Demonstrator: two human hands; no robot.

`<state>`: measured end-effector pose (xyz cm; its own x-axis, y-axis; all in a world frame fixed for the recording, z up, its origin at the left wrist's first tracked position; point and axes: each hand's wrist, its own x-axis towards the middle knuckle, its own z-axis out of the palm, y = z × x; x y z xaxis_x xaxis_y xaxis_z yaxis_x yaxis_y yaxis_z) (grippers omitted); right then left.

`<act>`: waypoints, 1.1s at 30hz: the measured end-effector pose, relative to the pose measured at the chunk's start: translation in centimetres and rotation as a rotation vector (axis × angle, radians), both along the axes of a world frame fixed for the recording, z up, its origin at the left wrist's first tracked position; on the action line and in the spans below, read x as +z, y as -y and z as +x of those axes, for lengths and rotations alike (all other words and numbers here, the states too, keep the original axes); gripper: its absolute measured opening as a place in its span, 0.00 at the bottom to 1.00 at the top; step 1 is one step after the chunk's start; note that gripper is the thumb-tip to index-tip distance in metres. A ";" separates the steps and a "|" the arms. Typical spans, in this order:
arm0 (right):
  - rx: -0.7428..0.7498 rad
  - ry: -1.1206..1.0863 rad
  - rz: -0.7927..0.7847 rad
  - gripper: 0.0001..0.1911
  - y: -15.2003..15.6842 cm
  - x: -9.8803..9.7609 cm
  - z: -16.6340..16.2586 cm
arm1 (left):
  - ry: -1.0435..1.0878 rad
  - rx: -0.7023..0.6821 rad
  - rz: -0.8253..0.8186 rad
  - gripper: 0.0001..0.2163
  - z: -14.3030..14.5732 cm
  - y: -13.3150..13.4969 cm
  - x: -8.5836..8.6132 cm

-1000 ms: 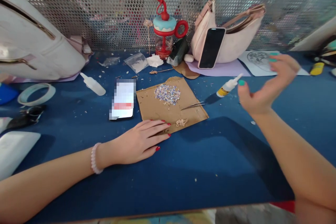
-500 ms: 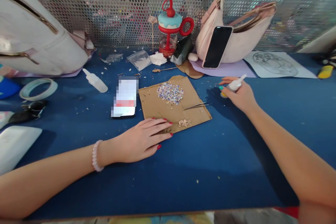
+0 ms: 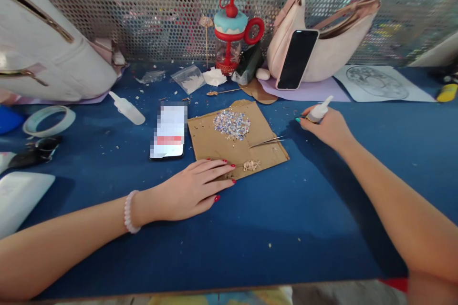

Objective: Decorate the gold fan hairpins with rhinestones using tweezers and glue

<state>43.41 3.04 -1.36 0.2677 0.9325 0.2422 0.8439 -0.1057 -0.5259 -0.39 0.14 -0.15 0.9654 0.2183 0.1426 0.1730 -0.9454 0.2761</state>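
Head view: right grip (image 3: 327, 127) clasps glue bottle (image 3: 318, 110)

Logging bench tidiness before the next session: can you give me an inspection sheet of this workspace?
Surface: blue table, scattered with small flakes.
Job's things: glue bottle; cardboard carrying a glitter pile, tweezers and a small beige piece.
Clutter: lit phone, second squeeze bottle, tape roll, red-and-blue cup, pink bag with a dark phone leaning on it, white bag, printed sheet.
Grippers: left hand flat, fingertips on the cardboard's near edge; right hand closed around the glue bottle.
Cables: nothing seen.
Surroundings: perforated metal screen behind the table.
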 end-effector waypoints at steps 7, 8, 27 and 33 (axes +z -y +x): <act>0.008 0.189 -0.066 0.15 -0.3 -0.5 0.6 | 0.005 0.000 -0.022 0.20 0.0 0.0 0.1; 0.018 0.206 -0.066 0.15 -0.3 -0.5 0.7 | 0.005 0.002 -0.024 0.20 0.0 0.0 0.1; 0.278 0.319 0.046 0.15 2.8 3.1 -4.0 | 0.031 0.016 -0.036 0.20 0.0 0.1 -0.1; 0.592 -0.017 -0.177 0.27 4.3 3.7 -6.6 | 0.028 0.017 0.000 0.19 0.0 0.1 -0.1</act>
